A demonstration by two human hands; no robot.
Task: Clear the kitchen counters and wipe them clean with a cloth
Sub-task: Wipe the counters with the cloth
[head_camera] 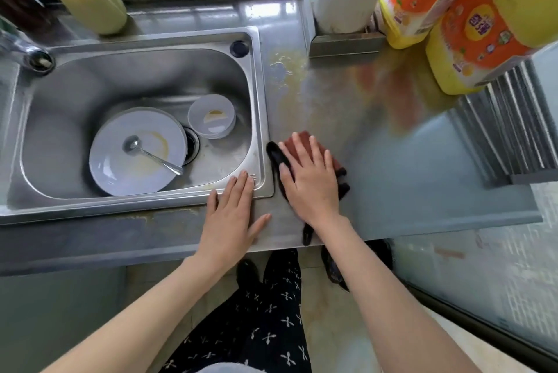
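Beside the sink (pixel 259 101), right hand (pixel 311 179) presses flat on the cloth (pixel 305 138), left hand (pixel 232 209) rests flat, released; a short stroke may miss the yellow spill (pixel 283 67).

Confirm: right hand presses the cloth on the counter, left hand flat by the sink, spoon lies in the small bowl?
Wrong on the spoon: the head view shows it lying on the plate, not in the small bowl. The rest holds.
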